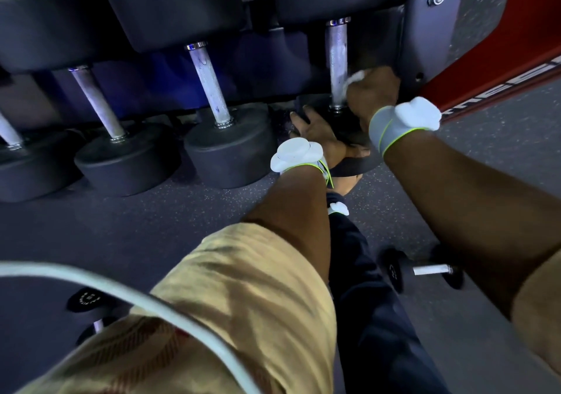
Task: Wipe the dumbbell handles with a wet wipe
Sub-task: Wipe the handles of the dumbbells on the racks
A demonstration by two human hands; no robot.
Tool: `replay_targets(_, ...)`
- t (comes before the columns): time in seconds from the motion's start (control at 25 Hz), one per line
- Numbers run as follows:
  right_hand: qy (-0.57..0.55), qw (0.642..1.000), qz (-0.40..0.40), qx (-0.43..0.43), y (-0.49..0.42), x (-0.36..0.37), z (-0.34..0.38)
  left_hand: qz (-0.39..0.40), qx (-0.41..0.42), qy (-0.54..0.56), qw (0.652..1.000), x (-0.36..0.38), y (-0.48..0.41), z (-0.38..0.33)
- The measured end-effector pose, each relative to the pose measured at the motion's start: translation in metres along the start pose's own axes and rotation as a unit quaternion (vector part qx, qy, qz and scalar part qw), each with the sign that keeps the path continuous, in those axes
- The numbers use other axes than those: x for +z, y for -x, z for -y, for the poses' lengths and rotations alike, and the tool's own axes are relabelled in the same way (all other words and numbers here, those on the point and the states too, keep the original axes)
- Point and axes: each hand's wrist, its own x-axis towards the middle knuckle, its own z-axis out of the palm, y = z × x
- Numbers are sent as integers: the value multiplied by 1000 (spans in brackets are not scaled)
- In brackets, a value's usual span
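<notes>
Beyond tan sleeve, left hand grips dumbbell head below handle, where right hand clamps wet wipe; red frame lettering illegible.

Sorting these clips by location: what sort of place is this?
Most likely a gym: a row of heavy dumbbells, speckled rubber flooring, and a small dumbbell lying on it.

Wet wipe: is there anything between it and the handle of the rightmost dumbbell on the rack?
Nothing visible. The right hand presses the wet wipe against the lower end of the handle. The left hand holds the near head, off the handle.
</notes>
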Motion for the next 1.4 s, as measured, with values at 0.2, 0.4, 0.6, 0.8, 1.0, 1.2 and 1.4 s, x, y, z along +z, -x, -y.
replay_targets(0.2,4,1000,29,-11,13,1,3,-10,-1,-2,1000,1,0,0)
replay_targets(0.4,-115,993,-9,15,-33,-6,7,8,3,-5,1000,-3,2,1)
replay_targets(0.6,-110,991,-66,-22,2,0,24,-7,6,-7,1000,-1,4,-2)
replay_targets(0.8,-48,998,-30,-2,-26,-4,27,-3,7,-13,1000,1,1,1)
replay_targets(1.0,20,994,-40,-99,-9,6,8,-6,9,-5,1000,0,2,2)
replay_targets(1.2,70,943,-41,-323,-10,-20,-10,0,6,2,1000,-1,2,1)
replay_targets(1.4,278,813,58,-509,-30,-13,-12,7,18,7,1000,-3,1,4)
